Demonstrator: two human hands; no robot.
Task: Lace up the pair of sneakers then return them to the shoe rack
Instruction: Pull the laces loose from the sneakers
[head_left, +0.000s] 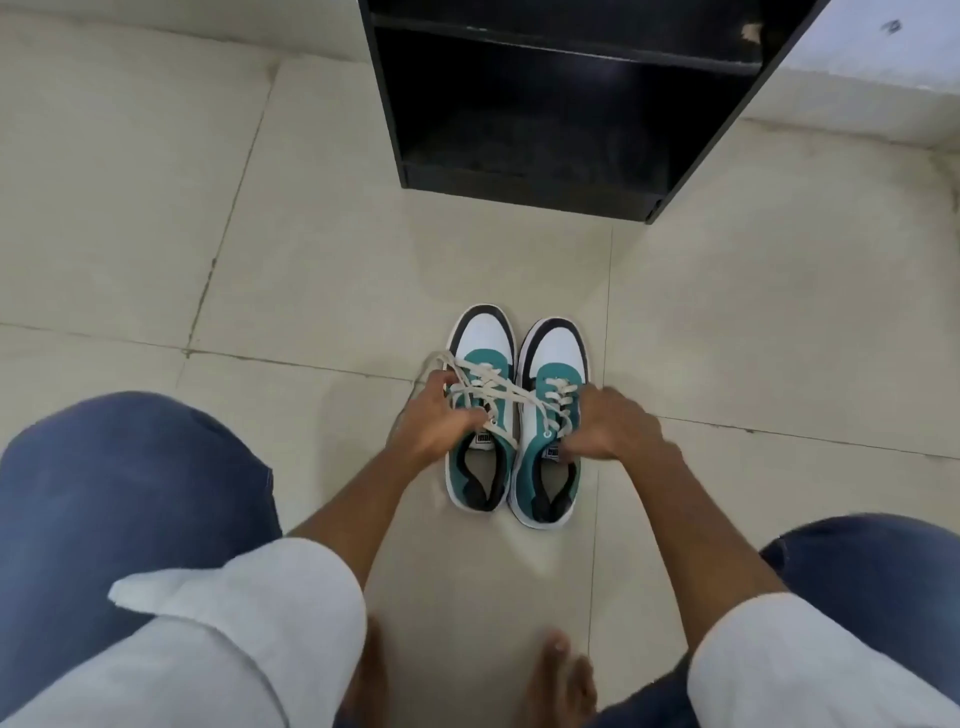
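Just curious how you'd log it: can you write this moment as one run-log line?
stage: lacing | left hand: pulling laces of left sneaker | right hand: on right sneaker | shoe rack: sneakers not yet returned

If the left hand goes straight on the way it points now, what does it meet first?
Probably the loose laces of the left sneaker, which its fingers already touch; past the toe, bare floor.

floor (727, 312): glossy tile | shoe rack (727, 135): matt black board | laces (493, 389): cloth

Sneakers (514, 415) side by side on floor (208, 260); shoe rack (545, 104) beyond
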